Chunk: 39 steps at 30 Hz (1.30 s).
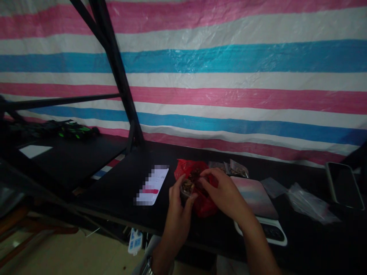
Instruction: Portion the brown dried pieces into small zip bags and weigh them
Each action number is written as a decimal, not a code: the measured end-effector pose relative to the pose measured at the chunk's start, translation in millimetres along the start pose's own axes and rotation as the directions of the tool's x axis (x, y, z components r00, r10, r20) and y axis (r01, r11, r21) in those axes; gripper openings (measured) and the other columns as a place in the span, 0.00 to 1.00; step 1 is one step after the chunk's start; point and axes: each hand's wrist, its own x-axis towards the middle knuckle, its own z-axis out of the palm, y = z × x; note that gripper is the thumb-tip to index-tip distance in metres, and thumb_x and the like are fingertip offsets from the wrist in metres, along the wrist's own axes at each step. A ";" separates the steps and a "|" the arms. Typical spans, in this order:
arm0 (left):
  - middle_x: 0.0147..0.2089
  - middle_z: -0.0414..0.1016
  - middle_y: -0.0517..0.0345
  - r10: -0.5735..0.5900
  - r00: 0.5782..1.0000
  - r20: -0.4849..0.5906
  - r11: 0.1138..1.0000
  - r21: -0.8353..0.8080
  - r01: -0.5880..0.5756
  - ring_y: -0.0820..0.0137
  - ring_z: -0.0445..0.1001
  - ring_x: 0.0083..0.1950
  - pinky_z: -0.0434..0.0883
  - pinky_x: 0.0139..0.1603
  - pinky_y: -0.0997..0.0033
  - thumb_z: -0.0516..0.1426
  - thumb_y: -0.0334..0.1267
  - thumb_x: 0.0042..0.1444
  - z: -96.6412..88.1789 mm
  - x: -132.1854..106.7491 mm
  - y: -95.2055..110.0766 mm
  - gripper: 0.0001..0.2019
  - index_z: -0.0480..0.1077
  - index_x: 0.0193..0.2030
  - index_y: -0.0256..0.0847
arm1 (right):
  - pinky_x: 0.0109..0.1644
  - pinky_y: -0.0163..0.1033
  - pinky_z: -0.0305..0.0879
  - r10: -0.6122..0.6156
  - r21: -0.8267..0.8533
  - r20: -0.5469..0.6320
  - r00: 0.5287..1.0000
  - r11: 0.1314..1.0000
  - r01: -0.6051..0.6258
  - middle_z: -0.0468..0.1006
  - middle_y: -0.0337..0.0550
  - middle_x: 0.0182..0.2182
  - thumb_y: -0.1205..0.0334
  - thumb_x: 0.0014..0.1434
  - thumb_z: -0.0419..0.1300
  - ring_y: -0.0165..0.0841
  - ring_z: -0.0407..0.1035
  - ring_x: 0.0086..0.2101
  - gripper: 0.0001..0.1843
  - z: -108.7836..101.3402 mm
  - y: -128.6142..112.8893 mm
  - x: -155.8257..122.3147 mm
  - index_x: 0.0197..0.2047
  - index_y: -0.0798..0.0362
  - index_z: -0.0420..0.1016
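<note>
My left hand [181, 202] is closed around a small clear plastic bag [187, 186], its top open and small brownish-gold pieces showing inside. Just right of it lies an open red plastic bag [205, 208], with more small dark brown pieces in it. Over that red bag, my right hand [219, 187] has its fingers pinched together close to the pieces. What sits between those fingertips is too small and dark to make out.
A scale [255, 196] with a shiny plate stands right of the red bag. Filled clear packets [237, 168] lie behind it, flat plastic bags [311, 204] to its right. Farther right is a phone [344, 185]; a lit phone [155, 185] lies left. A black frame post [117, 72] rises behind.
</note>
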 end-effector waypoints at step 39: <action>0.64 0.80 0.47 0.043 0.992 -0.117 0.998 0.050 -0.037 0.54 0.76 0.67 0.70 0.71 0.50 0.64 0.49 0.60 -27.3 10.5 9.7 0.24 0.75 0.61 0.44 | 0.43 0.47 0.74 0.344 -0.648 0.492 0.800 0.758 0.073 0.87 0.66 0.45 0.74 0.62 0.63 0.56 0.84 0.48 0.14 25.5 -63.2 -51.4 0.47 0.59 0.87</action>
